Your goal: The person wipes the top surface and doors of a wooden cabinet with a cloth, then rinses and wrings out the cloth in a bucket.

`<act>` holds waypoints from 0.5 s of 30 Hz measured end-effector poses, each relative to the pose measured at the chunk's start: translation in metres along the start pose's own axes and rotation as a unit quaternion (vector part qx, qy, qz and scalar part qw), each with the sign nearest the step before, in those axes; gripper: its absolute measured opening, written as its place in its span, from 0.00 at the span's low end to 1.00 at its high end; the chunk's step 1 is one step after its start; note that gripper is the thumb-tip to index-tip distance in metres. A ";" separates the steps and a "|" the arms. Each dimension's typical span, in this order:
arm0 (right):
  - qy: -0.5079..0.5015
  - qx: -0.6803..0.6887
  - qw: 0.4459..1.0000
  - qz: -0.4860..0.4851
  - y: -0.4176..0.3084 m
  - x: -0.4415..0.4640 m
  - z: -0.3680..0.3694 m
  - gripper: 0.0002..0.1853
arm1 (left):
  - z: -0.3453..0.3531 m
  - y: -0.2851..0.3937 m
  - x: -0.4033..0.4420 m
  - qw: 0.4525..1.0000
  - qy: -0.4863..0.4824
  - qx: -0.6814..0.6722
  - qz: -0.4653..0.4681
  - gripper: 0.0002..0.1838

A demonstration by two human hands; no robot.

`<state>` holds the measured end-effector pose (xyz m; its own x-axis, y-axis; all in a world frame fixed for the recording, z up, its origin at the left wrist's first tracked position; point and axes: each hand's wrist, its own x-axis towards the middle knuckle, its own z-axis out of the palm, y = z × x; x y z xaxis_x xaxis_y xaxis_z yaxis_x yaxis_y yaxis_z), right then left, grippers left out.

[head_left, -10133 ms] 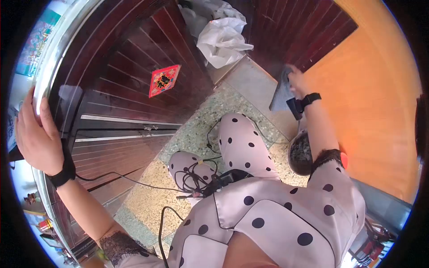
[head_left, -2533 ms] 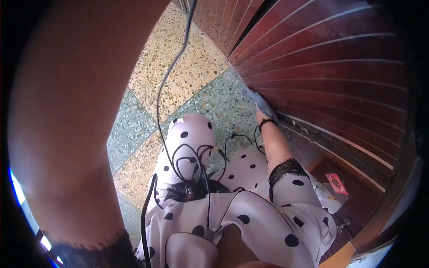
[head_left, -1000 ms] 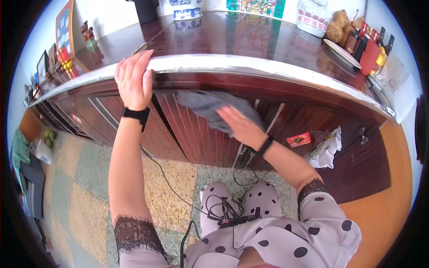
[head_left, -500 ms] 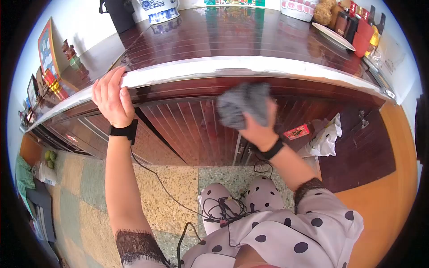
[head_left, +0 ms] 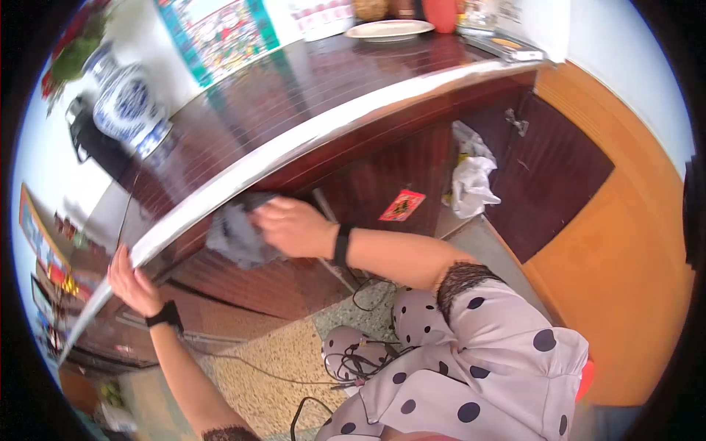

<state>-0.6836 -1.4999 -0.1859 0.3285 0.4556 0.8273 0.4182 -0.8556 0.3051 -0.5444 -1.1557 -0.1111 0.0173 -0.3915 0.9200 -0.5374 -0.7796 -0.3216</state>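
My right hand (head_left: 293, 226) presses a grey cloth (head_left: 239, 237) against the front of a dark wooden cabinet (head_left: 323, 173), just under the white edge strip (head_left: 346, 116) of its top. The fingers lie over the cloth and hide part of it. At the left, my left hand (head_left: 136, 285) rests on that edge strip, its fingers stretched out over the rim and holding nothing. A red paper label (head_left: 402, 206) is stuck on the cabinet front, to the right of my right hand.
A blue-and-white vase (head_left: 131, 103), a white plate (head_left: 390, 29) and bottles stand on the cabinet top. At the right, a cabinet door (head_left: 559, 169) hangs open beside a white plastic bag (head_left: 473, 176). Black cables (head_left: 360, 360) lie over my lap.
My right hand has moved the cloth leftward along the cabinet front, towards my left hand. The view has tilted and shifted right. My left hand stays at the edge strip.
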 end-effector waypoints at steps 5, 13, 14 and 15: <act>-0.017 -0.081 0.969 0.234 0.093 -0.099 -0.111 0.14 | -0.003 -0.001 0.001 0.999 -0.035 0.011 -0.014 0.28; 0.124 -0.199 0.828 0.509 0.187 -0.199 -0.207 0.44 | -0.025 0.001 0.013 0.980 -0.190 0.047 -0.031 0.30; 0.123 -0.232 0.808 0.528 0.197 -0.198 -0.217 0.45 | -0.030 0.002 0.017 0.974 -0.214 0.073 -0.022 0.32; 0.167 -0.222 0.794 0.540 0.210 -0.200 -0.218 0.42 | -0.034 0.006 0.022 0.972 -0.217 0.085 -0.013 0.33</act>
<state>-0.8464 -1.8238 -0.1841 0.0184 -0.6304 0.7761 -0.3192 -0.7393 -0.5929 -0.5758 -1.1520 -0.0851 0.4034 -0.5114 0.7588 -0.3856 -0.8470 -0.3659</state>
